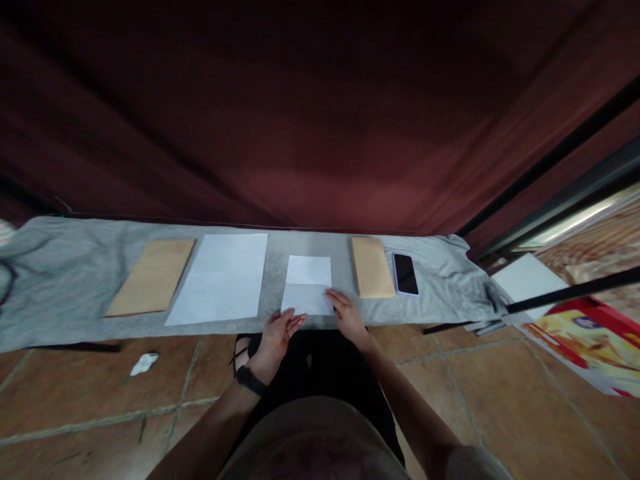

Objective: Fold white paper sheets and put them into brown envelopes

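One small sheet [305, 272], with left hand [284, 329] and right hand [344, 313] at its near end

The small sheet lies flat on the tabletop [435, 270], straight ahead of the body and just beyond the hands. Its long axis appears to run away from the person, and a line crosses it from side to side near the middle – a crease or the edge of a flap, I cannot tell which. The far half looks brighter than the near half.

Neither hand is clearly nearer. The right hand reaches farther up the small sheet: its fingers lie extended and loosely spread over the right edge, just below the cross line, pressing rather than gripping, as far as I can judge. The left hand sits lower, at the near left corner, with its fingers pointing right along the near edge. They are partly bent – whether they pinch the paper or only rest against it, I cannot tell.

To the left of the small sheet, with a strip of grey cloth between, lies the big sheet [220, 280], and beyond that the left envelope [151, 278]. On the other side, apart from the right hand, lies the right envelope [373, 268], its long axis also running away from the body, with the phone [405, 274] just beside it. Around the left wrist is a dark band [251, 381].
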